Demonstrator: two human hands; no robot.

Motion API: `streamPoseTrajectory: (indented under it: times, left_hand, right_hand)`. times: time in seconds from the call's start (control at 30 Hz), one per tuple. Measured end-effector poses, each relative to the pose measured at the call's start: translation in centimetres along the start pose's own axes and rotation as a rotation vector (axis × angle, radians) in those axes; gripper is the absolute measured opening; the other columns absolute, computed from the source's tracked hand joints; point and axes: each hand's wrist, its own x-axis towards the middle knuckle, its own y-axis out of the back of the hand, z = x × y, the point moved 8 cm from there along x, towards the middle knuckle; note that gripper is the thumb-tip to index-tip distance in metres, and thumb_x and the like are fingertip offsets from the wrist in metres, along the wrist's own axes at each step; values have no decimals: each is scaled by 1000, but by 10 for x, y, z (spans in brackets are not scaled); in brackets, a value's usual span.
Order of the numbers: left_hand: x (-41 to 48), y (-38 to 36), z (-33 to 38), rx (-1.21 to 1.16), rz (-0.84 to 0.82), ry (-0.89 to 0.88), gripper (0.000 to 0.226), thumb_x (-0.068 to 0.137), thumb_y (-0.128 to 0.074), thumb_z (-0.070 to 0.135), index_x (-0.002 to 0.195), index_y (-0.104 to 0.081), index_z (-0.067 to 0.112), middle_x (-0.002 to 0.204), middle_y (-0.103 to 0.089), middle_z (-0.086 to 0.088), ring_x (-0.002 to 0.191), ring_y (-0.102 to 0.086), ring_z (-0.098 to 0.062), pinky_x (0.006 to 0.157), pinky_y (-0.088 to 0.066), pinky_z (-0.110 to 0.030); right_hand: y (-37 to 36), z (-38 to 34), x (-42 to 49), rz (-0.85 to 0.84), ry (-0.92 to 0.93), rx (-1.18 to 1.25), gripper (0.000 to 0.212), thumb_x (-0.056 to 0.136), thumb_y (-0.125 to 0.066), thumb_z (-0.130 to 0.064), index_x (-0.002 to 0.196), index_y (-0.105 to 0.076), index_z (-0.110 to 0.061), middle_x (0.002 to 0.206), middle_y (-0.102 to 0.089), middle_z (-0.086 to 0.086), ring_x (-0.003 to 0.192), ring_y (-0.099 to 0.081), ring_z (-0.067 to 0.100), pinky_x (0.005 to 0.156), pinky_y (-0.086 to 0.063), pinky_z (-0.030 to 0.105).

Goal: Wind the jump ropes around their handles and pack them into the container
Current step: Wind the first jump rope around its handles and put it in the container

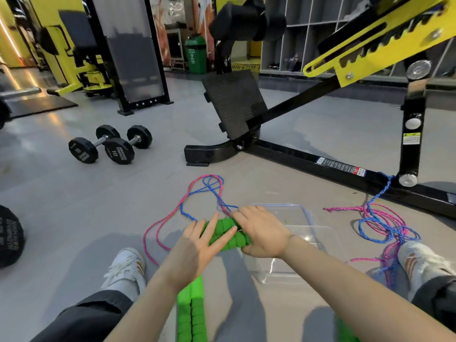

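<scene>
Two green foam handles (pixel 228 234) of a jump rope lie side by side between my hands, above the floor. My right hand (pixel 259 230) grips their right end with curled fingers. My left hand (pixel 197 245) rests on their left end with straight, spread fingers. The pink and blue rope (pixel 187 208) runs from the handles in loose loops over the floor ahead. A clear plastic container (pixel 303 233) stands just right of my right hand. A second pair of green handles (pixel 191 314) lies near my lap. Another pink and blue rope (pixel 380 225) is piled at the right.
A black and yellow gym machine frame (pixel 320 161) crosses the floor ahead and to the right; the far rope loops around it. Two black dumbbells (pixel 111 146) lie at the left. A weight plate (pixel 9 238) sits at the left edge. My shoes (pixel 125 267) flank the work area.
</scene>
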Motion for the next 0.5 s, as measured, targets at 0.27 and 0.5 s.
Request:
streamPoseTrajectory:
  times: [0.27, 0.5]
  left_hand:
    - [31, 33, -15, 98, -23, -117, 119, 55, -80, 16, 148, -8, 32, 142, -31, -21, 110, -57, -46, 91, -50, -51]
    - [41, 50, -19, 51, -60, -216, 94, 77, -74, 33, 149, -14, 40, 147, -25, -26, 116, -52, -47, 92, -49, -52]
  right_hand:
    - [45, 20, -26, 44, -70, 35, 64, 71, -62, -33, 130, -43, -14, 102, -49, 9, 92, -52, 32, 74, -42, 38]
    - [80, 10, -31, 239, -31, -38, 59, 72, -62, -34, 123, -37, -21, 86, -48, 6, 70, -49, 28, 50, -43, 33]
